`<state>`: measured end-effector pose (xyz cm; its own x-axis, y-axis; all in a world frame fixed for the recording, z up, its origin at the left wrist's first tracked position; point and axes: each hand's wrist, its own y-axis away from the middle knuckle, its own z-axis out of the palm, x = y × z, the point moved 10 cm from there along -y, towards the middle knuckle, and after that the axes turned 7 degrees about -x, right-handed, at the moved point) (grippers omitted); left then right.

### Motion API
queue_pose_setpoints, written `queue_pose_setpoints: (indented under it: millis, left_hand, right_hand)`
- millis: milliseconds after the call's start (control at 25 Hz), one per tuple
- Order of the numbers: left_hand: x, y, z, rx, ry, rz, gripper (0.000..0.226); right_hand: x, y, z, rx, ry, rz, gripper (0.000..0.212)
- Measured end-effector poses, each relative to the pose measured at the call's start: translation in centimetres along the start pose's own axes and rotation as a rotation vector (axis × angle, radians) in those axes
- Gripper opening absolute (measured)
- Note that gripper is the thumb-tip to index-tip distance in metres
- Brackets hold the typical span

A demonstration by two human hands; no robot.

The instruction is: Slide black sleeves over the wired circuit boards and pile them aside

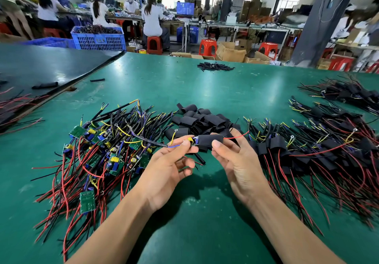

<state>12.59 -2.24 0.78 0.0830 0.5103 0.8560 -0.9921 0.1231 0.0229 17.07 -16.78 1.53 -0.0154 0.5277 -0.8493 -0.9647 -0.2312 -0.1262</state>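
Head view: I judge the sleeving is midway. The left hand (pixel 168 161) pinches the exposed end of a small wired circuit board (pixel 193 140), held above the green table mat (pixel 184 83). The right hand (pixel 235 161) pinches the flat black sleeve (pixel 209 140) that covers most of the board. Next, I'd push the sleeve fully left, then drop the piece on the sleeved heap (pixel 307 147) at right. The board inside is hidden, and I cannot make out the fingers behind it.

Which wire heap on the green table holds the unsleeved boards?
The left heap: its green boards lie bare; the right heap has black sleeves over its boards.
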Motion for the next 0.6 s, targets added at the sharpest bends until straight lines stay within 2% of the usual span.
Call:
queue_pose_setpoints:
  millis: [320, 480, 600]
  left_hand:
    - [-0.2, 0.0, -0.1, -0.027, 0.053, -0.053, 0.017]
    - [-0.3, -0.1, -0.2, -0.020, 0.027, -0.046, 0.024]
    - [-0.2, -0.1, -0.5, 0.001, -0.002, -0.024, 0.030]
  right_hand:
    - [0.7, 0.1, 0.8, -0.081, -0.068, 0.072, 0.065]
    - [1.4, 0.3, 1.2, -0.120, -0.103, 0.142, 0.048]
    - [1.8, 0.3, 1.1, -0.096, -0.130, 0.181, 0.061]
